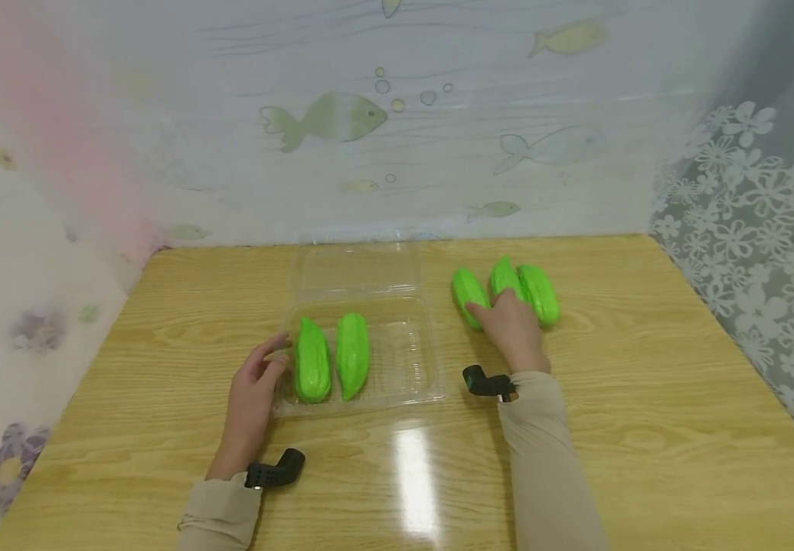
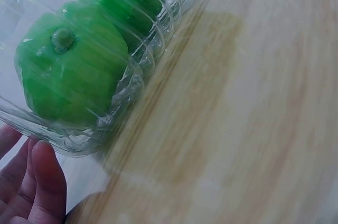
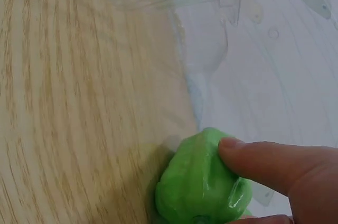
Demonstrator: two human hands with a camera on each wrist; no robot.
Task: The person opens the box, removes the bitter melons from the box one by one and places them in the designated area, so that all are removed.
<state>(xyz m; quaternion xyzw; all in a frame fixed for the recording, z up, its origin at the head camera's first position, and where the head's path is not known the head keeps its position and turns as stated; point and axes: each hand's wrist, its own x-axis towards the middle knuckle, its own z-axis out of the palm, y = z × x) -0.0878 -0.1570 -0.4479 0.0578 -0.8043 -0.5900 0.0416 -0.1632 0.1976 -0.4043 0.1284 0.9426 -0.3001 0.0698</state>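
Note:
My right hand (image 1: 512,329) reaches over a group of elongated, ridged, glossy green vegetables. Its thumb lies on the leftmost vegetable (image 1: 467,291), also seen under the thumb in the right wrist view (image 3: 198,182); the other fingertips are largely hidden. Against that hand lie a middle vegetable (image 1: 502,275) and a right one (image 1: 538,295). A clear plastic clamshell box (image 1: 397,402) stands opened, with two such vegetables (image 1: 312,363) (image 1: 352,356) lengthwise in its left part. At its left edge, my left hand (image 1: 252,390) rests with fingers relaxed, thumb beside the box corner (image 2: 47,168).
The transparent lid (image 1: 358,268) lies back toward the wall (image 1: 438,191) with fish drawings. Beneath everything is a wood-grain table (image 1: 631,428). Flower-patterned material (image 1: 755,229) hangs at the right. Each wrist carries a black camera (image 1: 276,471).

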